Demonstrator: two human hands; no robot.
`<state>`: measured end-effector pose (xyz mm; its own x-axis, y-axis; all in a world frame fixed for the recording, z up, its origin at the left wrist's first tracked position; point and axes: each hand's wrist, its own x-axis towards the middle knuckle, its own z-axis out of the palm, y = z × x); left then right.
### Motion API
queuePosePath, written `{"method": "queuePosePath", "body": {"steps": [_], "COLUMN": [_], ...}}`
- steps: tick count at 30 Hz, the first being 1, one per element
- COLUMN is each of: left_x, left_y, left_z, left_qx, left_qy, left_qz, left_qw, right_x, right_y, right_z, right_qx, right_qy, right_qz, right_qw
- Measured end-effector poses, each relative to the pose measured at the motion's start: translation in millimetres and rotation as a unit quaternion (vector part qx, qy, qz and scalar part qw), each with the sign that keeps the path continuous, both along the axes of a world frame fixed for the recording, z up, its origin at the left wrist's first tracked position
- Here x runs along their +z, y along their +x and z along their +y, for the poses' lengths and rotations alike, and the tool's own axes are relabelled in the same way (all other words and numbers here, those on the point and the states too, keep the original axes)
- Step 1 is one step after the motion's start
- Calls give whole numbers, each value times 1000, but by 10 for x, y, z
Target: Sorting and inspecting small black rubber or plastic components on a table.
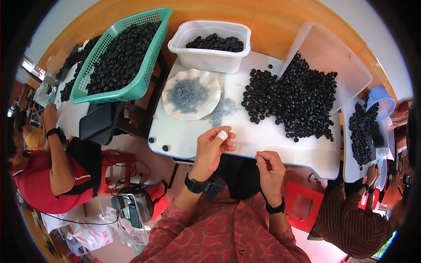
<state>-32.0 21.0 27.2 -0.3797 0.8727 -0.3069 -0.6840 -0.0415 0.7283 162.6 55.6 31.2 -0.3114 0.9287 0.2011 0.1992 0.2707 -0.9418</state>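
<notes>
Above the near edge of the white table (186, 139), my left hand (211, 149) has its fingers curled in and a white cover on the thumb. To its right, my right hand (270, 173) is closed, thumb pressed to the index finger. Whatever is between the fingers of either hand is too small to make out. Beyond the right hand lies a heap of small black ring-shaped pieces (302, 101). Ahead of the left hand, a scalloped white plate (213, 85) carries tiny grey translucent bits (187, 94), and more lie spilled beside it.
A white tub (208, 59) and a green basket (136, 90) hold black pieces. A clear bin (346, 65) lies tipped behind the heap. Two loose black pieces (165, 148) sit at the left edge. People work at both sides; a red stool (291, 193) stands right.
</notes>
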Motion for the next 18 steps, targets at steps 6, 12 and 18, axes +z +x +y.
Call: {"method": "queuePosePath", "body": {"steps": [6, 12, 18], "left_x": [-176, -159, -208], "left_y": [55, 55, 34], "left_z": [-258, -263, -261], "left_qx": [-4, -7, -16], "left_qy": [3, 1, 8], "left_qz": [-23, -20, -18], "left_qw": [1000, 1000, 1000], "right_x": [-2, 113, 145], "right_y": [-132, -145, -32], "right_z": [88, 474, 864], "right_qx": [9, -39, -60], "right_qy": [35, 137, 215], "right_qz": [-56, -112, -279], "right_qw": [998, 984, 934]}}
